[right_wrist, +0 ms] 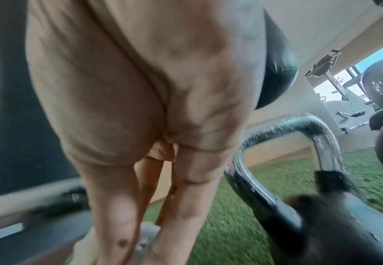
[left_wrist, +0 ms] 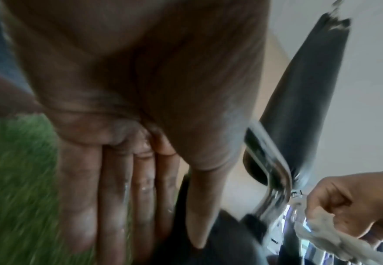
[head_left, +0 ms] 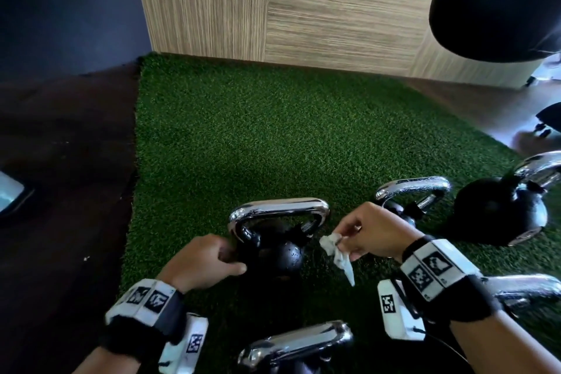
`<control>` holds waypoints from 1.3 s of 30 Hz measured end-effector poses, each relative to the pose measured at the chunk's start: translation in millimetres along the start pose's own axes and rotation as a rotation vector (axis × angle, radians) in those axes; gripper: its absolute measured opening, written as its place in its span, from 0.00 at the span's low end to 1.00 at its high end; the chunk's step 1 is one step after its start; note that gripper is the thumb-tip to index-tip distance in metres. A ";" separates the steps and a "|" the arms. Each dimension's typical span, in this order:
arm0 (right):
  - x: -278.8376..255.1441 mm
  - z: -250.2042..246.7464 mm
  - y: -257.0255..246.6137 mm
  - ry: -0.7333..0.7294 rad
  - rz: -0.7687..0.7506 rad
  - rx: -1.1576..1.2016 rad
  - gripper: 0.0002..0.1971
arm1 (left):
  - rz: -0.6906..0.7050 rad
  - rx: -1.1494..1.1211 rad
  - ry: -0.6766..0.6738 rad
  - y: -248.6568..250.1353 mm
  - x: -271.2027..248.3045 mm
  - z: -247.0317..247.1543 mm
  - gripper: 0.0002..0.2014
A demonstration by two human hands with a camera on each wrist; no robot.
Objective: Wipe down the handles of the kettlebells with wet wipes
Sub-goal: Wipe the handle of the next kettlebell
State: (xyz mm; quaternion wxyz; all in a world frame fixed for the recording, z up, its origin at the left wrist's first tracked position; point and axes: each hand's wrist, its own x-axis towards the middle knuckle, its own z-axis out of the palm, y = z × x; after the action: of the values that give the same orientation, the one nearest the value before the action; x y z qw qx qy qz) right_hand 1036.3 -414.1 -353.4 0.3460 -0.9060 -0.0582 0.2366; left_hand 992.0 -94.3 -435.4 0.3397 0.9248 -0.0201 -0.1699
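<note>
1. Left hand [head_left: 209, 258] flat against black body of centre kettlebell [head_left: 274, 247] on turf [head_left: 243, 136], fingers straight, gripping nothing.
2. Right hand [head_left: 368, 229] pinching crumpled wet wipe [head_left: 338, 253] just right of chrome handle [head_left: 279, 206], not touching it.
3. Risk: loose pinch, dangling tail; wipe may drop on turf.
4. Risk: smooth chrome; wipe may skid and miss handle's underside.
5. Neighbouring kettlebell [head_left: 408, 200] close behind right hand, crowding its sweep.

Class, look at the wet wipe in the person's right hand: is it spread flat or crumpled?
Crumpled. The wet wipe is bunched into a wad, pinched by the right hand, with a twisted tail hanging down.
</note>
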 end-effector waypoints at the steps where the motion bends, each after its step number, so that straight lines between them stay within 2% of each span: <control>1: -7.4 -4.9 -7.1 0.003 -0.057 0.005 0.07 | -0.012 -0.025 0.021 1.8 -9.3 -9.2 0.06; 3: -20.3 -10.7 -25.8 0.037 -0.209 0.020 0.07 | 0.038 -0.188 0.041 11.7 -26.8 -25.3 0.04; 5: -30.2 -10.0 -46.7 0.100 -0.362 0.003 0.08 | 0.127 -0.492 0.081 32.5 -42.1 -37.4 0.05; 8: -42.6 -1.8 -77.7 0.147 -0.531 -0.018 0.10 | 0.195 -0.823 0.115 66.7 -54.4 -48.3 0.16; 11: -47.9 9.6 -99.6 0.177 -0.626 0.089 0.10 | 0.189 -0.989 0.047 87.6 -54.8 -50.4 0.24; 13: -47.8 16.9 -108.2 0.226 -0.653 0.160 0.11 | 0.183 -1.071 0.004 94.4 -53.7 -49.8 0.22; 16: -43.0 24.8 -112.6 0.418 -0.685 0.089 0.13 | 0.209 -1.148 -0.033 97.8 -52.0 -46.4 0.17; 18: -38.1 27.2 -112.0 0.556 -0.706 0.028 0.17 | 0.238 -1.168 0.003 97.7 -50.5 -43.3 0.15; 20: -34.3 27.5 -109.1 0.599 -0.699 0.024 0.20 | 0.274 -1.152 0.062 97.2 -48.8 -40.8 0.15; 23: -29.2 18.4 -94.4 0.463 -0.585 0.078 0.29 | 0.361 -1.070 0.157 95.1 -46.3 -41.3 0.16; 24: -25.3 13.3 -84.9 0.412 -0.538 0.103 0.31 | 0.396 -0.980 0.246 92.9 -44.6 -42.3 0.15; 26: -12.3 3.1 -58.7 0.390 -0.419 0.150 0.29 | 0.482 -0.655 0.498 87.0 -39.9 -44.1 0.13; 28: 7.2 -0.6 -28.0 0.373 -0.226 0.127 0.28 | 0.574 -0.399 0.642 84.1 -32.3 -39.6 0.13; 30: 26.9 6.1 -1.5 0.229 -0.084 0.076 0.27 | 0.643 -0.275 0.671 85.7 -23.2 -30.9 0.13; 33: 48.4 29.5 21.1 0.023 -0.090 0.086 0.27 | 0.677 -0.084 0.649 90.3 -11.7 -15.9 0.13; 36: 58.6 53.5 29.4 0.023 -0.136 0.272 0.29 | 0.671 0.017 0.671 87.2 -9.9 -9.5 0.12; 39: 63.2 71.5 36.2 0.123 -0.146 0.348 0.28 | 0.632 -0.059 0.754 71.6 -14.7 -14.2 0.11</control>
State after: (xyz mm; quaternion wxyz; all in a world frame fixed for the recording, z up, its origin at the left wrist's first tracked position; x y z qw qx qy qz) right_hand 1056.4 -381.6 -448.0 0.5164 -0.8388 -0.0607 0.1614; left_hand 988.5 -138.3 -375.4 0.3845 0.8604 -0.1706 0.2876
